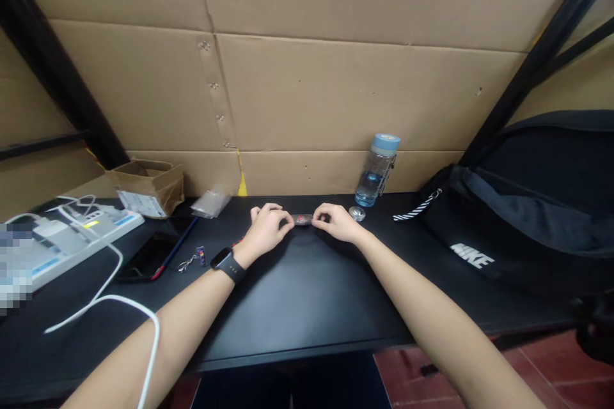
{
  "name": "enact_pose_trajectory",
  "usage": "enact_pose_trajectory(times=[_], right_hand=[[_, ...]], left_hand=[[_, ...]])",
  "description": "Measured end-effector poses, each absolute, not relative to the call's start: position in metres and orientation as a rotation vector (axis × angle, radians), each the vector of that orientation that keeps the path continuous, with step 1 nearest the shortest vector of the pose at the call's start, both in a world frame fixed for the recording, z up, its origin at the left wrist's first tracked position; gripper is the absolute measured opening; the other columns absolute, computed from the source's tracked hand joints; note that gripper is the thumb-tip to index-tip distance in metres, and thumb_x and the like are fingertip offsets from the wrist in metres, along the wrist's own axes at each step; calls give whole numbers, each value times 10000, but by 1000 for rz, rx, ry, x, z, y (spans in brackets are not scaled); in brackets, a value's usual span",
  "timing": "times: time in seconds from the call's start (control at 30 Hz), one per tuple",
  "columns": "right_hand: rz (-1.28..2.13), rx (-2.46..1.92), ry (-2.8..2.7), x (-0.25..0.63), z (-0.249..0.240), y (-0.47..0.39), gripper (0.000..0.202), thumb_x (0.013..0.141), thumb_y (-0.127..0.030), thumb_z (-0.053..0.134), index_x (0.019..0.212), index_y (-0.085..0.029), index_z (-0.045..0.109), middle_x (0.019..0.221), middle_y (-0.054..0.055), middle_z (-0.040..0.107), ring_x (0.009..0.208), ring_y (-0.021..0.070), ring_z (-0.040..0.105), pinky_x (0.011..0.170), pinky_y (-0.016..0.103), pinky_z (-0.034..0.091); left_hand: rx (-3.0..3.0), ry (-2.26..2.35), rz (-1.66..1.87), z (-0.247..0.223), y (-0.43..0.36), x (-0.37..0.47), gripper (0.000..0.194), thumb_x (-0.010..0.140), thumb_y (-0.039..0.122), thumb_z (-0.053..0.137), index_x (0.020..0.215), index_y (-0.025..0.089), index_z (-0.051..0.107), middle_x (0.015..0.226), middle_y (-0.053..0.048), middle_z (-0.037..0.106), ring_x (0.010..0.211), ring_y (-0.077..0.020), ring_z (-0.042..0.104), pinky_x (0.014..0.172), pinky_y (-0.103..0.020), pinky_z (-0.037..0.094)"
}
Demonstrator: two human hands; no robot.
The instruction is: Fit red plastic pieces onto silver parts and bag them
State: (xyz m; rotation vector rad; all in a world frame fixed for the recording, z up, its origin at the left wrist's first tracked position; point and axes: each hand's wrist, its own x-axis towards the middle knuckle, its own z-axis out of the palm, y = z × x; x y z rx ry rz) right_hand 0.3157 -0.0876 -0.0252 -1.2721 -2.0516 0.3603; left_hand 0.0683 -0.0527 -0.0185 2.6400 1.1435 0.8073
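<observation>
A small, dark, shiny packet with a red mark (302, 220) lies between my hands near the back of the black table (297, 307). My left hand (267, 228) pinches its left end between thumb and fingers. At the right end, my right hand (337, 222) holds it in a similar pinch. Just beyond my right hand sits a small round clear object (357, 213). A clear bottle with a blue lid (377, 170) stands behind it, against the cardboard wall.
Left: an open cardboard box (148, 188), clear plastic bags (211, 202), a dark tablet (156, 252), a keychain (200, 257), a power strip (91, 233) and a white cable (118, 298) crossing my left forearm. Right: a black backpack (518, 204) with a striped strap (416, 206).
</observation>
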Motion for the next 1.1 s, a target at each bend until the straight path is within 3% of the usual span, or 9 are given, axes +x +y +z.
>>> enact_pose_trajectory(times=[0.2, 0.37, 0.43, 0.5, 0.6, 0.7, 0.87, 0.97, 1.1], right_hand=[[509, -1423, -1918, 315, -26, -83, 182, 916, -255, 606, 810, -161, 721, 921, 54, 672, 809, 163, 606, 769, 286, 444], [441, -1476, -1977, 307, -30, -83, 264, 895, -182, 579, 658, -166, 695, 862, 59, 672, 881, 183, 626, 843, 292, 436], [369, -1544, -2002, 303, -33, -84, 251, 855, -163, 610, 611, -170, 667, 831, 56, 665, 851, 183, 620, 834, 293, 434], [302, -1604, -2001, 298, -37, -86, 191, 829, -165, 635, 640, -174, 660, 842, 52, 655, 844, 182, 607, 835, 302, 435], [211, -1560, -1991, 296, -39, -88, 50, 810, -188, 680, 859, -182, 681, 912, 53, 638, 874, 191, 584, 841, 323, 444], [163, -1391, -2085, 299, -37, -89, 221, 845, -131, 632, 1050, -198, 679, 1071, 79, 651, 973, 208, 577, 903, 357, 442], [181, -1295, -2290, 304, -35, -91, 484, 765, 44, 538, 1117, -245, 701, 1223, 57, 684, 1094, 228, 592, 979, 392, 418], [173, -1313, -2287, 302, -35, -93, 368, 788, -82, 659, 1112, -250, 707, 1230, 62, 698, 1106, 250, 600, 972, 406, 423], [143, -1380, -2271, 299, -32, -94, 207, 862, -252, 699, 1067, -257, 727, 1076, 58, 750, 984, 242, 630, 892, 390, 431]], left_hand=[[2318, 1223, 788, -13, -52, 69, 145, 887, 376, 602, 945, 283, 696, 927, 30, 768, 932, -205, 682, 942, -387, 355], [2223, 1363, 796, -18, -54, 73, 461, 842, 314, 631, 1285, 308, 504, 858, 43, 772, 940, -217, 681, 953, -424, 324], [2321, 1359, 761, -20, -57, 74, 468, 859, 281, 598, 1315, 332, 504, 847, 31, 768, 979, -227, 660, 933, -429, 313], [2463, 1358, 733, -22, -60, 75, 378, 884, 262, 557, 1251, 346, 596, 883, -2, 766, 1026, -247, 624, 918, -441, 300], [2654, 1343, 698, -25, -62, 75, 287, 913, 260, 500, 1072, 316, 733, 964, -66, 754, 1049, -288, 575, 897, -469, 293], [2748, 1288, 665, -25, -63, 73, 308, 913, 252, 480, 992, 300, 773, 966, -87, 733, 1020, -299, 554, 882, -487, 299], [2828, 1207, 671, -20, -68, 68, 203, 809, 304, 618, 949, 260, 759, 1118, -96, 687, 1138, -329, 493, 918, -497, 311], [2871, 1168, 655, -17, -71, 67, 220, 765, 366, 687, 943, 248, 740, 1184, -94, 667, 1177, -346, 469, 924, -501, 320], [2907, 1191, 682, -17, -72, 67, 165, 872, 302, 593, 910, 231, 738, 1118, -100, 687, 1162, -323, 478, 906, -490, 327]])
